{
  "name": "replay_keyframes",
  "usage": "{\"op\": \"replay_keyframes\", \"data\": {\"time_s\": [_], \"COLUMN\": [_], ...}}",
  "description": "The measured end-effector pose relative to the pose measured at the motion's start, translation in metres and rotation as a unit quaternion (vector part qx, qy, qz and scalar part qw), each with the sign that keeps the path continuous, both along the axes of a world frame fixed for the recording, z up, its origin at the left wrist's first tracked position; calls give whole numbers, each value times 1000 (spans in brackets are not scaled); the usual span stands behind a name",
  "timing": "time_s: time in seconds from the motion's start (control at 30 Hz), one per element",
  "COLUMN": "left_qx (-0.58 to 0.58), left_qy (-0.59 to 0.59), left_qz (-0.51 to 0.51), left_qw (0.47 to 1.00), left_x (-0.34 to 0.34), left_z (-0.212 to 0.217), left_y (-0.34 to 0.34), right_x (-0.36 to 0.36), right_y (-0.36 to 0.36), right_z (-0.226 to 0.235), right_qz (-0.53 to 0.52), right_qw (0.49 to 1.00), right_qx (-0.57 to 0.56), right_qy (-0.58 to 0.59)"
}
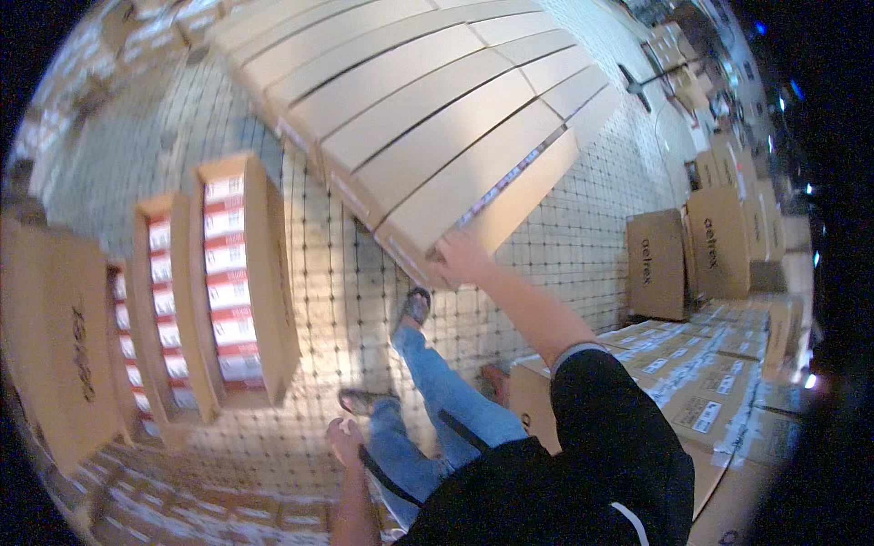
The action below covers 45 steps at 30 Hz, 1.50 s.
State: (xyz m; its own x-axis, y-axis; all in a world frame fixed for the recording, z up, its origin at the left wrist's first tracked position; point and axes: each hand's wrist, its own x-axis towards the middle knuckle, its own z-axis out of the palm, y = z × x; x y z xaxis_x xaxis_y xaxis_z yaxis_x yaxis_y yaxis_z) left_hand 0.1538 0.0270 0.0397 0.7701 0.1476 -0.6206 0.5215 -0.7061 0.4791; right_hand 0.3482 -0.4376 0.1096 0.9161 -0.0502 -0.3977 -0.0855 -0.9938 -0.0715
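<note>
- Looking down, we see our right hand [462, 255] stretched out ahead to the near corner of a long carton [482, 177], the end one of a row [401, 91] of like cartons lying side by side on the tiled floor [564, 246].
- That grip lies flat on the carton's corner, fingers curled over its edge; we cannot tell how firmly they close on it.
- The carton runs away from the hand toward the upper right, so the grip sits at its nearest end and most of the carton lies beyond the fingers.
- Our left hand [344, 441] hangs low beside the jeans [437, 409], loosely closed and holding nothing, well apart from the carton.
- Our sandalled feet [414, 308] stand on the floor just short of the carton's corner.
- To our left stand open boxes [241, 282] packed with red-and-white packs.
- To our right lie labelled boxes [701, 373], with more brown boxes [687, 259] upright behind them.
</note>
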Motion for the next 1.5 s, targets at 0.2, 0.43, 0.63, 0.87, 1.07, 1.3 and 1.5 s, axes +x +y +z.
{"op": "replay_keyframes", "data": {"time_s": [0.2,0.43,0.63,0.87,1.07,1.3,1.5], "left_qx": [-102,34,125,68,-76,-180,-43], "left_qy": [-236,-360,-120,-226,-199,-86,-371], "left_qz": [-315,-549,-496,-724,-733,-681,-669], "left_qw": [914,754,851,648,646,704,643], "left_x": [200,282,388,322,375,452,392], "left_z": [90,33,43,60,54,95,104], "left_y": [-229,-446,-461,-485,-483,-450,-444], "right_x": [-85,-105,-147,-83,-115,-91,-42], "right_y": [-26,-4,-11,4,-2,12,-9], "right_z": [33,39,28,8,37,51,81], "right_qz": [-72,-234,-269,-253,-287,-298,-378], "right_qw": [954,929,901,906,932,942,897], "right_qx": [121,159,200,213,155,118,155], "right_qy": [-265,-236,-275,-264,-160,-104,-171]}}
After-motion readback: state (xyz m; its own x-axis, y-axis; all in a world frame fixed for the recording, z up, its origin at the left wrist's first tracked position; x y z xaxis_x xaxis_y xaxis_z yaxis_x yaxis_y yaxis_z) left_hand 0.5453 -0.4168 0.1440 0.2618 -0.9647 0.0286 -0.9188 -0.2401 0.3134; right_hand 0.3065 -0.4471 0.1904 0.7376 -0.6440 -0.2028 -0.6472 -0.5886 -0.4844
